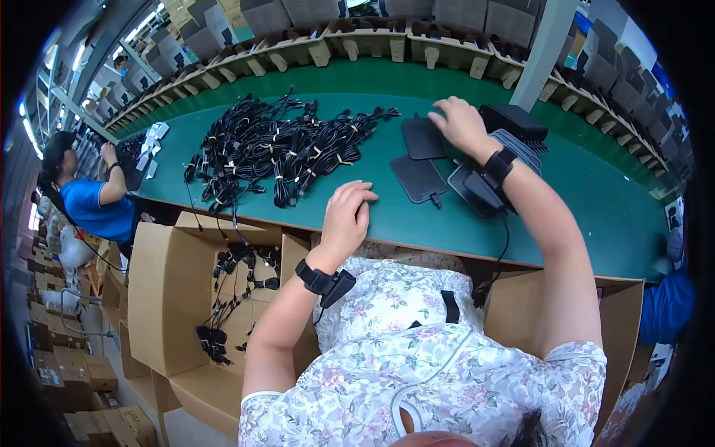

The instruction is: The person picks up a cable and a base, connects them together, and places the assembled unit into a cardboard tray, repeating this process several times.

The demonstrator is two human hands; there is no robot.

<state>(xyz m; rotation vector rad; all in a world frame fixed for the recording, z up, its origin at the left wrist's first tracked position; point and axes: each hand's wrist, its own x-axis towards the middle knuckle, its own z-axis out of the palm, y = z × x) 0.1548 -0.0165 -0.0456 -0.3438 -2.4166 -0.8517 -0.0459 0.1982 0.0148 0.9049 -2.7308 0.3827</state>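
Observation:
My right hand (pixel 462 125) reaches over a group of flat black rectangular pads, its fingers stretched out and apart at the edge of one dark pad (pixel 424 139). Whether the fingertips touch that pad I cannot tell. Closer to me lies another pad (pixel 418 179) with a short stub at its corner. More pads (pixel 477 186) overlap under my right wrist, partly hidden by it. My left hand (pixel 347 212) rests at the table's front edge, holding nothing, thumb apart from the fingers. Beyond it spreads a large heap of bundled black cables (pixel 283 145).
A neat stack of black pads (pixel 515 125) stands by the grey post (pixel 546 52). Cardboard trays (pixel 365 37) line the back of the green table (pixel 596 216). Below left, an open carton (pixel 156 298) holds several cables. A co-worker in blue (pixel 93 201) sits at far left.

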